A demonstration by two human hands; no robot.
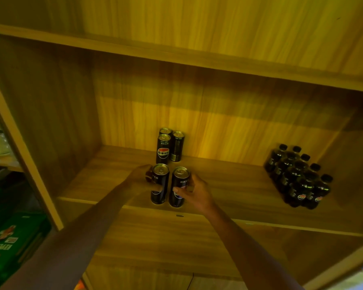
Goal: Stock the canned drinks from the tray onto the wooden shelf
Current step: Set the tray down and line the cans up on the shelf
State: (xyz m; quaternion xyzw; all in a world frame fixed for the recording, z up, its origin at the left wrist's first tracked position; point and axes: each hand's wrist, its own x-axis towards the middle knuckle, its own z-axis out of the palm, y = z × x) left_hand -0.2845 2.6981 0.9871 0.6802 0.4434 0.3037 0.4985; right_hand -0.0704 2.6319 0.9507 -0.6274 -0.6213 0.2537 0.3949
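Two cans [169, 185] upright between both hands [166, 183]

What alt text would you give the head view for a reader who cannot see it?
Two bare hands set two black cans upright near the front edge of a wooden shelf: the left hand on the left can, the right hand on the right can. Three more cans stand behind, and a pack of dark bottles sits at the right.

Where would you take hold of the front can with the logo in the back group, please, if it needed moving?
Grip the logo can around its mid-body, coming from its left, probably. It stands upright; another can crowds its right side and one sits behind, while the two held cans block the front. Its left flank looks clear.
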